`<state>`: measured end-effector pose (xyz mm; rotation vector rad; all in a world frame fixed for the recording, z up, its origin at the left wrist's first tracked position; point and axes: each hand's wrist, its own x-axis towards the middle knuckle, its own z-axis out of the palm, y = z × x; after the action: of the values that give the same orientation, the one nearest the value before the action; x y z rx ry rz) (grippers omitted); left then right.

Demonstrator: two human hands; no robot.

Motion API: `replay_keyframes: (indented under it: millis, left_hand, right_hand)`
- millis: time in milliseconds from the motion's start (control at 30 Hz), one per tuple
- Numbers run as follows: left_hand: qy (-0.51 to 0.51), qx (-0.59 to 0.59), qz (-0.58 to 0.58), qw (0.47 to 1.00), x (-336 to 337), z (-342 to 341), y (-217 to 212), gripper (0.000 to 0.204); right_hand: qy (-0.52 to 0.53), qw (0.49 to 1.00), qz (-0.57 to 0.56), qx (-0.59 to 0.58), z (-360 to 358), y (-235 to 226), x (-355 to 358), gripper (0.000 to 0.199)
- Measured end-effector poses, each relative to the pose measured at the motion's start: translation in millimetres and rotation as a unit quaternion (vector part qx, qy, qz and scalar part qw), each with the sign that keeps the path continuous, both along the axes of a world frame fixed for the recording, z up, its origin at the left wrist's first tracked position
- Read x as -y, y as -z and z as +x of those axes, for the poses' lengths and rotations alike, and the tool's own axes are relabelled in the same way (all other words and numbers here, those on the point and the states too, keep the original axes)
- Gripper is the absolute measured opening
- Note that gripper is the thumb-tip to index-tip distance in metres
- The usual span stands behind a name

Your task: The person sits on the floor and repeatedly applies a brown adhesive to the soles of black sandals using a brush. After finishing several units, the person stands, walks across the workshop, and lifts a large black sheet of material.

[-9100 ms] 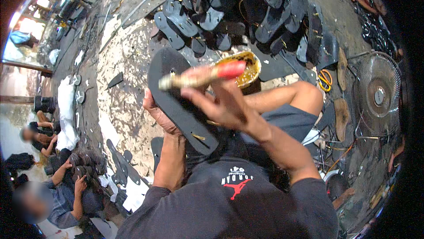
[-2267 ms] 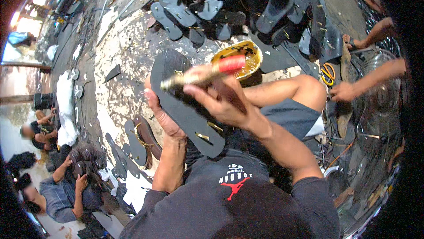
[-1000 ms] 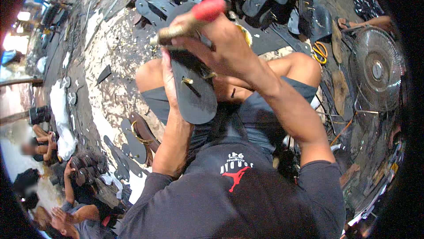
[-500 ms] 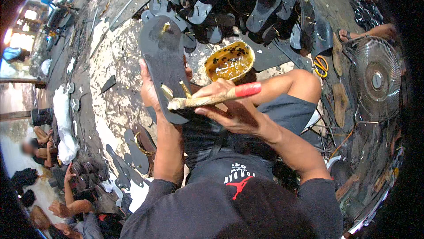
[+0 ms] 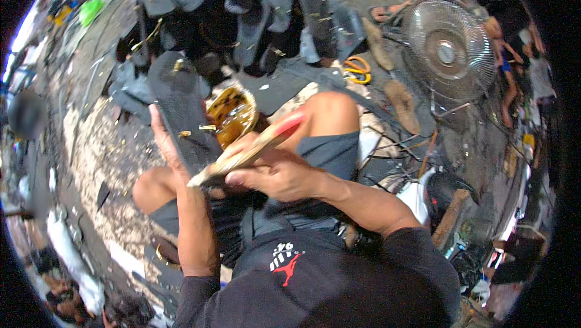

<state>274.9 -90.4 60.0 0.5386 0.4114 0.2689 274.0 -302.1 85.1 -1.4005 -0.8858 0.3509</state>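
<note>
A black sandal sole (image 5: pixel 180 95) stands tilted in my left hand (image 5: pixel 167 145), whose fingers wrap its left edge near the lower end. Small yellowish strap ends stick out of its face. My right hand (image 5: pixel 275 173) is closed around a pale brush (image 5: pixel 245 153) with a red-ended handle. The brush's tip lies at the lower end of the sole, close to my left wrist; motion blur hides whether it touches. Just beyond my hands sits a tub (image 5: pixel 256 112) of glossy amber liquid with dark specks, partly covered by the sole.
Many black soles (image 5: pixel 242 25) are heaped at the far side. Orange-handled scissors (image 5: pixel 357 70) lie right of them, near a standing fan (image 5: pixel 446 52). Another person's foot (image 5: pixel 381 14) rests behind the fan. Pale scraps (image 5: pixel 97 140) cover the floor at left.
The whole view has swung, so things appear shifted left. The brush is tilted more steeply, its tip now lower at the sole's near end. Both hands keep their holds.
</note>
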Motion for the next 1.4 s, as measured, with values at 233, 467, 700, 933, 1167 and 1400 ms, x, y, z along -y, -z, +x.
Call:
replay_keyframes:
  millis: [233, 467, 700, 933, 1167, 1400]
  left_hand:
    - [0.202, 0.023, -0.094, 0.975, 103, 107, 59, 0.049]
    - [0.137, -0.082, 0.088, 0.983, 111, 253, 40, 0.057]
    - [0.055, 0.055, 0.247, 0.966, -61, 62, -2, 0.027]
    - [-0.378, -0.224, 0.399, 0.805, -221, -276, -4, 0.054]
    - [-0.152, -0.646, 0.394, 0.635, -148, -436, 140, 0.059]
    - [-0.216, -0.576, 0.595, 0.518, -143, -382, 136, 0.039]
  right_hand:
    - [0.396, 0.899, 0.180, -0.060, 34, -50, 127, 0.039]
    - [0.405, 0.895, 0.185, 0.013, 53, -64, 127, 0.042]
    - [0.402, 0.900, 0.146, -0.088, 88, -23, 76, 0.038]
    - [0.378, 0.917, 0.042, -0.121, 110, -1, 19, 0.043]
    - [0.244, 0.923, -0.240, 0.178, 138, 24, -6, 0.036]
    - [-0.014, 0.796, -0.525, 0.300, 132, 86, -89, 0.034]
